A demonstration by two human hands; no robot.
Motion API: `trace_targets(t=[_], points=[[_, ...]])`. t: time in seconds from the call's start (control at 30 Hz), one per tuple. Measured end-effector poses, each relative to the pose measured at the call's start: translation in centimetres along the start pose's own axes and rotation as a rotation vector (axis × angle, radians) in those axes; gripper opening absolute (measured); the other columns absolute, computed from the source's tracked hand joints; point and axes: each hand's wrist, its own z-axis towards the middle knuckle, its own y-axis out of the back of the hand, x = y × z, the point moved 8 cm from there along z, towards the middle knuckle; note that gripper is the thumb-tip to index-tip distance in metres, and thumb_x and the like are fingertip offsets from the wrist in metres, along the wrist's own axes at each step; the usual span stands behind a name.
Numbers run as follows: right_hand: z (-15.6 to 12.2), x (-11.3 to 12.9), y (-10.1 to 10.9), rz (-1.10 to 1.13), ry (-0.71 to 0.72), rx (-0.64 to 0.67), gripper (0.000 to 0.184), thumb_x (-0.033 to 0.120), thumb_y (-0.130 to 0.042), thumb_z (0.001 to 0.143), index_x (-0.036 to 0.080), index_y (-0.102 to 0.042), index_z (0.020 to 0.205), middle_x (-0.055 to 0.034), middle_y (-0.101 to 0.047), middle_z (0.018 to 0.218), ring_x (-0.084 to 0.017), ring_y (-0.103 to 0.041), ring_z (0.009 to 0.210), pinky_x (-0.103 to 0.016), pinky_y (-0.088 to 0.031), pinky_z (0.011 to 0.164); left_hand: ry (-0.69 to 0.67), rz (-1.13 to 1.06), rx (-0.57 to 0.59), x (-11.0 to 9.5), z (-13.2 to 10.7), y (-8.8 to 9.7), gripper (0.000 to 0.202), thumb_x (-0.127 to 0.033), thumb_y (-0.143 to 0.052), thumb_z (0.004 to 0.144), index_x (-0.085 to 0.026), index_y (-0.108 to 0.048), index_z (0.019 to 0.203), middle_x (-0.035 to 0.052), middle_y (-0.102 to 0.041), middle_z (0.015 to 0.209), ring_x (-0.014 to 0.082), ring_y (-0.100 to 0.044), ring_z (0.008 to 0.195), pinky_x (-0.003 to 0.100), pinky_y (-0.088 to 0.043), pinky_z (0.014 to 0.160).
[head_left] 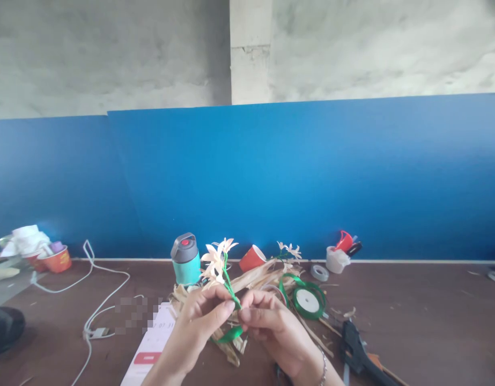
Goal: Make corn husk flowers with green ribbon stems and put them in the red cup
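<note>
A spray of cream-coloured flowers [215,262], which look handmade from dried husk, stands upright on a green-wrapped stem [230,287]. My left hand [205,316] pinches this stem near its lower end. Close against it, my right hand [271,324] has thumb and fingers closed at the stem's base, on what looks like the green ribbon [231,335]. A length of that ribbon hangs in a loop below both hands. The exact grip of the right fingertips is partly hidden.
Behind my hands lie dried husk strips [251,276], a tipped red cup [252,258], more flowers [291,250] and a ribbon spool [308,301]. A teal flask [186,265] stands left. A black glue gun [357,351], tape roll [319,273], white cup [337,260] and cable [110,271] are around.
</note>
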Motion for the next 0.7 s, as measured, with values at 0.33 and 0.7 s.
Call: trace_targets(t=[0.33, 0.7], points=[[0.3, 0.6, 1.0, -0.226, 0.109, -0.149, 0.017, 0.023, -0.072, 0.063, 0.014, -0.058, 0.06, 0.0022, -0.055, 0.054, -0.008, -0.042, 0.051, -0.02, -0.03, 0.05, 0.098, 0.241, -0.108, 2.1, 0.4, 1.1, 0.012, -0.023, -0.063, 0.064, -0.017, -0.055, 0.057, -0.0058, -0.046, 0.046, 0.0082, -0.038, 0.044, 0.019, -0.031, 0.042], [-2.3, 4.4, -0.8, -1.12, 0.613, -0.409, 0.016, 0.015, -0.051, 0.078, 0.017, -0.054, 0.063, 0.0002, -0.055, 0.06, -0.013, -0.049, 0.057, -0.022, -0.036, 0.054, 0.078, -0.093, -0.261, 3.5, -0.5, 0.0, 0.019, -0.027, -0.068, 0.066, -0.016, -0.055, 0.06, -0.0034, -0.052, 0.054, 0.0089, -0.043, 0.052, 0.019, -0.035, 0.049]])
